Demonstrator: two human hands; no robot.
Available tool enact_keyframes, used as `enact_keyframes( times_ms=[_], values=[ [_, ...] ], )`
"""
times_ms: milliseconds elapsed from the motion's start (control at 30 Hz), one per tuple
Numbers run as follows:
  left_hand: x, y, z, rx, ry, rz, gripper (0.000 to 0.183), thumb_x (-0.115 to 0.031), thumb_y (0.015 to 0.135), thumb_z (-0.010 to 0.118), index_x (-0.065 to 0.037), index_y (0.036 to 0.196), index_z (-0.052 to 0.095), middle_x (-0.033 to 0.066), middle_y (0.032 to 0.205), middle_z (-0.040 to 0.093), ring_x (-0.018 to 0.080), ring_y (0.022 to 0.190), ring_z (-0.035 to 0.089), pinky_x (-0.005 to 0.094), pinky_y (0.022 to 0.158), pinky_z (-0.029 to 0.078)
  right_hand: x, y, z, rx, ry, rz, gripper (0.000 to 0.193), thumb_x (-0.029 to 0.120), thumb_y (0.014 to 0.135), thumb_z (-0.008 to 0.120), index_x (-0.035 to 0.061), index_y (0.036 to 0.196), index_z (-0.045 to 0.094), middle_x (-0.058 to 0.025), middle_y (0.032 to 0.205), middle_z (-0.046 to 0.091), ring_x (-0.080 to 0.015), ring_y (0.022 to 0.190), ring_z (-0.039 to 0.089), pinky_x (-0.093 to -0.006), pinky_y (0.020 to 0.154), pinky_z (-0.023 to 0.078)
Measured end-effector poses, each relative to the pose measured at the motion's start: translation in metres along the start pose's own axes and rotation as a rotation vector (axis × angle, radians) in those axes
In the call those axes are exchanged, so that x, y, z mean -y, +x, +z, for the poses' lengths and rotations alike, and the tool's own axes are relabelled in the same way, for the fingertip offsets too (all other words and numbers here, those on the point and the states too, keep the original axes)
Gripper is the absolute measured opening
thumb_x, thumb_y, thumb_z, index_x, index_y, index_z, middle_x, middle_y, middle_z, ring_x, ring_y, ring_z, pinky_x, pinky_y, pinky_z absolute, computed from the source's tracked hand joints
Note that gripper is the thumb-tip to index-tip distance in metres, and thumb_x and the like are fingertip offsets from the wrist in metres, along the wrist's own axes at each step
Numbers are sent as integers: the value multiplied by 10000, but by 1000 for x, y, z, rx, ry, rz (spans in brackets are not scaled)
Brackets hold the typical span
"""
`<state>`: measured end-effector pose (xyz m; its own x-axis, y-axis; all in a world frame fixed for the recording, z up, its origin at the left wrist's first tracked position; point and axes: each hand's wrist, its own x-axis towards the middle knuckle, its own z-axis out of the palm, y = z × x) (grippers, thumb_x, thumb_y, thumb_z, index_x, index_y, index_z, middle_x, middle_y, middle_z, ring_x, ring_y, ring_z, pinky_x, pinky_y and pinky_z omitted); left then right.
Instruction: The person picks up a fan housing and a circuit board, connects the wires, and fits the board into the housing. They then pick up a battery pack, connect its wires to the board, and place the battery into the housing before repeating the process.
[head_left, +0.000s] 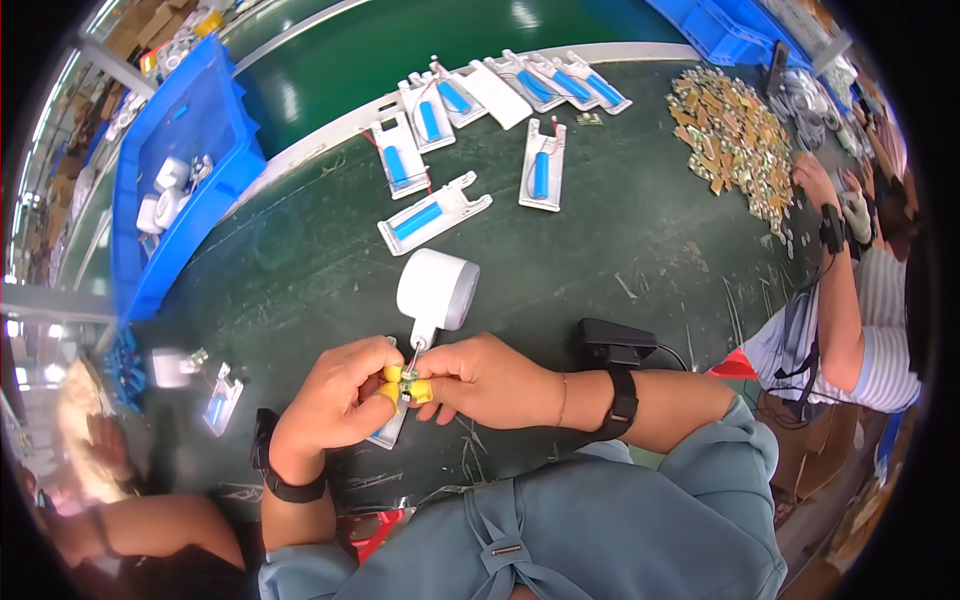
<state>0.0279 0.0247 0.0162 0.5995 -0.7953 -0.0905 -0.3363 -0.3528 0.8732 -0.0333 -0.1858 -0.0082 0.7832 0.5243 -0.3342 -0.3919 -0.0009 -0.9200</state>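
Observation:
A small green circuit board (408, 381) sits pinched between the fingertips of both hands. My left hand (340, 400) closes on it from the left, my right hand (485, 380) from the right. Yellow finger covers wrap some of the fingertips. Just beyond my fingers lies a white device head (430, 285) with a rounded grey end; its narrow stem and a thin wire or metal part reach down to the board. Below my hands, partly hidden by them, is a white casing half (388, 432) with a bit of blue showing.
Several white casing halves with blue batteries (541, 175) lie across the far green table. A heap of small circuit boards (725, 140) is at far right, beside a co-worker's hand (815, 183). At left stands a blue bin (190, 180) with white parts. Another person's arm (165, 530) is lower left.

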Motion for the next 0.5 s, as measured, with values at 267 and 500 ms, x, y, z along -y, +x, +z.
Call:
enact_keyframes(
  times_ms=[267, 500],
  values=[
    [-1, -5, -11, -19, 40, -109, 208, 29, 686, 570, -6, 892, 564, 28, 750, 497, 89, 588, 439, 235, 512, 344, -4, 0, -4, 85, -207, -101, 222, 73, 933, 469, -20, 1086, 600, -127, 873, 692, -177, 749, 687, -315, 667, 553],
    [2, -9, -14, -95, 76, -140, 200, 36, 699, 569, -8, 894, 566, 30, 751, 526, 87, 618, 477, 229, 533, 377, -2, 0, -7, 112, -237, -154, 235, 89, 939, 450, -11, 1097, 592, -114, 803, 691, -175, 698, 684, -313, 644, 541]
  ],
)
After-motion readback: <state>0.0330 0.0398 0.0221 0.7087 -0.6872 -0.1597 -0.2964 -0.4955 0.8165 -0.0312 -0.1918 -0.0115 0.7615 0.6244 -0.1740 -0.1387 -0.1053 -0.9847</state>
